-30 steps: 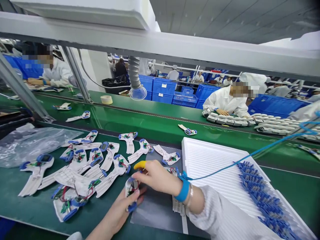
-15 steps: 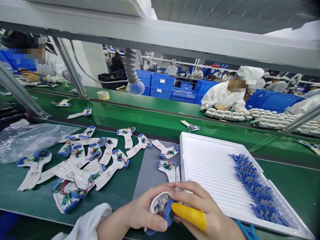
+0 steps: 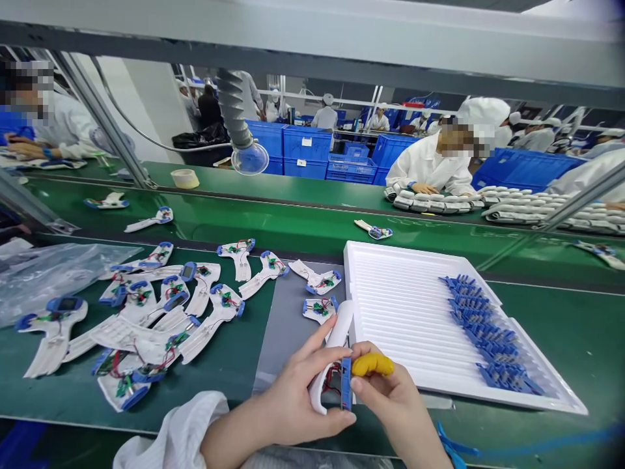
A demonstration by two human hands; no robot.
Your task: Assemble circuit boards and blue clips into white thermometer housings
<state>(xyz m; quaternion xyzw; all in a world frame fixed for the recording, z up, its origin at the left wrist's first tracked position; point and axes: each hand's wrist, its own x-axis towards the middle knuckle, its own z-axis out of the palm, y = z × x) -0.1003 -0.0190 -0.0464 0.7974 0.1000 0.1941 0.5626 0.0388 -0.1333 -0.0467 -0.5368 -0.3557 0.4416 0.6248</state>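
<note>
My left hand (image 3: 293,394) is closed around a white gun-shaped housing half (image 3: 340,326), its handle pointing away from me. Red wires show inside the shell, between my fingers. A blue panel (image 3: 346,383) stands upright at the shell's right edge. My right hand (image 3: 390,391), with a yellow finger cot (image 3: 374,365) on one finger, pinches this panel with thumb and fingertip. Just beyond my hands, a similar housing half with green boards (image 3: 319,307) lies on the grey mat (image 3: 280,332).
Several wired housing halves (image 3: 129,332) lie heaped at left beside a clear plastic bag (image 3: 53,273). A white ribbed tray (image 3: 400,306) holds a row of blue parts (image 3: 481,319) at right. Beyond the green ledge (image 3: 273,218), a co-worker (image 3: 434,166) sits near stacked white pieces.
My hands have turned the housing so its handle now points away and the blue panel faces right. My right hand has drawn back from over the shell to a pinch at the panel.
</note>
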